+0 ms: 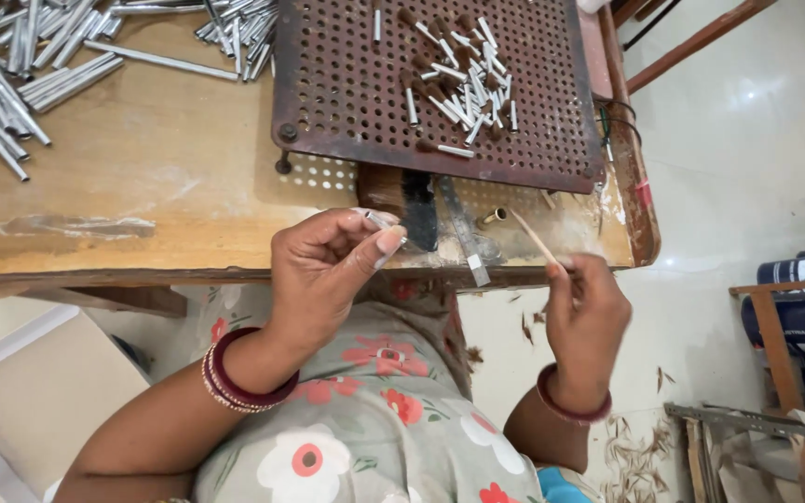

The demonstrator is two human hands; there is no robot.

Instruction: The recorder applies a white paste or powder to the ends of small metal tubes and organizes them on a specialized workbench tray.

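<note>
Left hand (328, 265) pinches with fingertips; right hand (587, 312) curled closed, both raised.

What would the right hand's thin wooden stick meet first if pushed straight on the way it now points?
Probably the small brass tube lying on the workbench: the stick in the right hand aims up-left at it, though depth is unclear.

I've got a short silver metal tube (379, 220) in view just above centre, pinched at its lower end so only the tip shows, lying slanted with its free end toward ten o'clock. Off toward three o'clock from it is a thin pale wooden stick (535, 239), bare and straight, tilted with its upper end toward eleven o'clock and its lower end gripped. The two are apart, not touching, both held over the near edge of the wooden bench.
</note>
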